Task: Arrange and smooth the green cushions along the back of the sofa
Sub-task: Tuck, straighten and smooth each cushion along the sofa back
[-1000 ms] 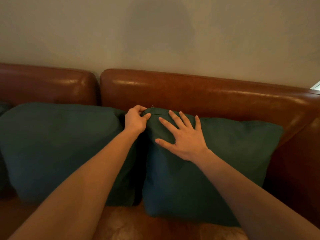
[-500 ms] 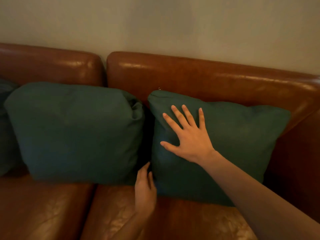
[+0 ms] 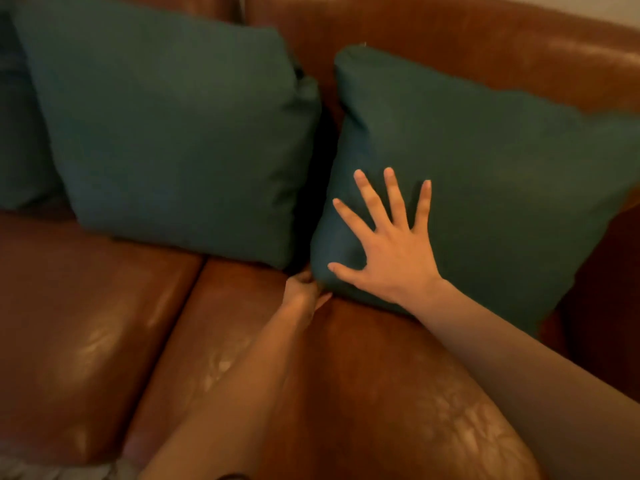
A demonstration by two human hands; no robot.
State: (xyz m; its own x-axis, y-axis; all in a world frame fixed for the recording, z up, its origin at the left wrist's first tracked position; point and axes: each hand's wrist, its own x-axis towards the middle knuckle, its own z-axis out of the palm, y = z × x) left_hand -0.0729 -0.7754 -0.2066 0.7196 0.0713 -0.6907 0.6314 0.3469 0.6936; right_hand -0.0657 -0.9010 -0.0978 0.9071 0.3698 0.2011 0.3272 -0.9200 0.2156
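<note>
Head view of a brown leather sofa (image 3: 86, 323) with green cushions propped against its backrest (image 3: 485, 39). The landmark for all positions is the right-hand cushion (image 3: 502, 168), which leans upright on the backrest with its lower edge on the seat.

The right hand (image 3: 391, 251) lies flat on the lower left part of this cushion's face, fingers spread wide and palm pressed into the fabric. The left hand (image 3: 303, 289) sits at the cushion's lower left corner, where that corner meets the seat; its fingers appear curled around or pinching the corner, though the exact hold is partly hidden.

The step in hand appears to be the squaring of this cushion: one hand steadies the face while the other tugs or tucks the bottom corner. The next move probably calls for a pull on the corner to take up slack, then a sweep of the flat palm outward across the face to flatten the cover.

To the left of the landmark, with a dark gap between them, stands the middle cushion (image 3: 166, 133), also upright, its right edge bunched into folds. Farther left, a third cushion (image 3: 20, 133) is cut by the frame edge. The landmark cushion's cover looks soft, matte and mostly smooth, dimpled under the palm.
</note>
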